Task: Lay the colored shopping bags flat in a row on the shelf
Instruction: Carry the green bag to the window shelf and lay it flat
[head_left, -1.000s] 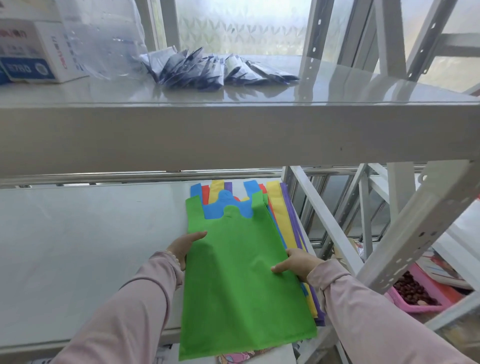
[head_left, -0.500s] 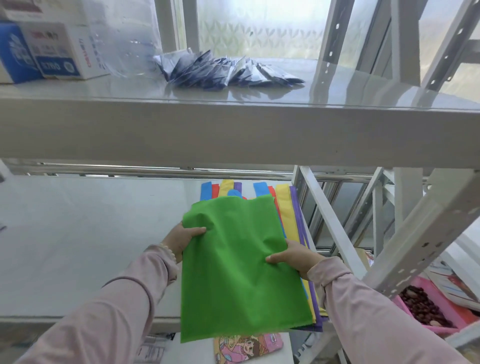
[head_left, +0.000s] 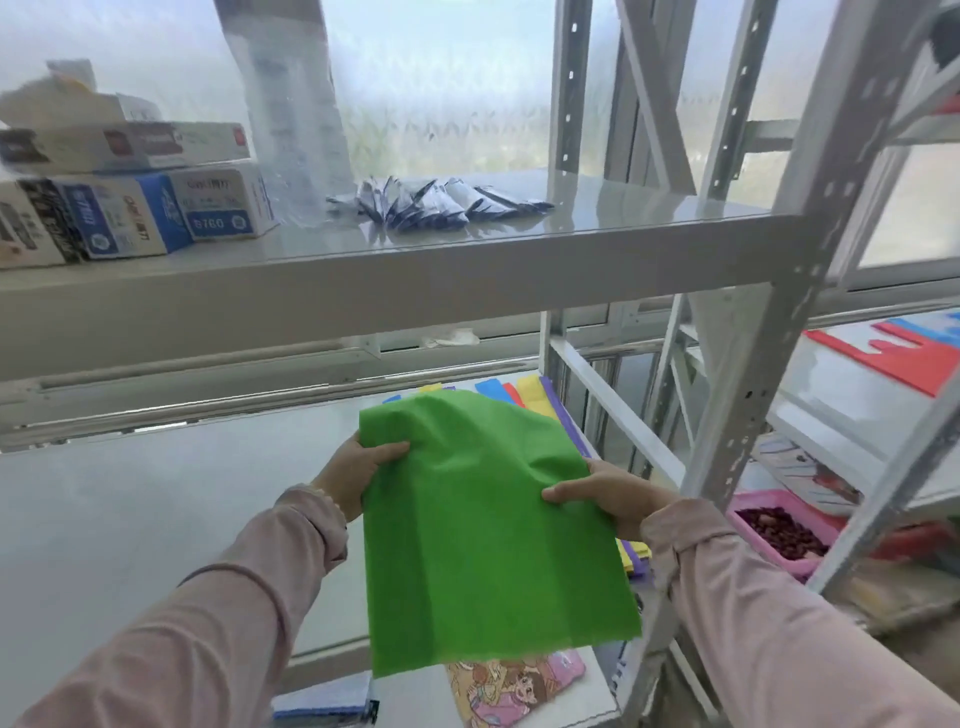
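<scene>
Lifted off the stack (head_left: 545, 402) since before, green bag (head_left: 483, 540) pinched by left hand (head_left: 353, 473) and right hand (head_left: 618, 499); none yet laid out on shelf (head_left: 130, 519).

Place: shop stockroom — steel shelving (head_left: 395, 270) | boxed goods (head_left: 135, 213) — packets (head_left: 441, 205)

green bag (head_left: 483, 530) — lifted, rumpled | colored stack (head_left: 540, 395) — flat on shelf (head_left: 156, 493)
</scene>
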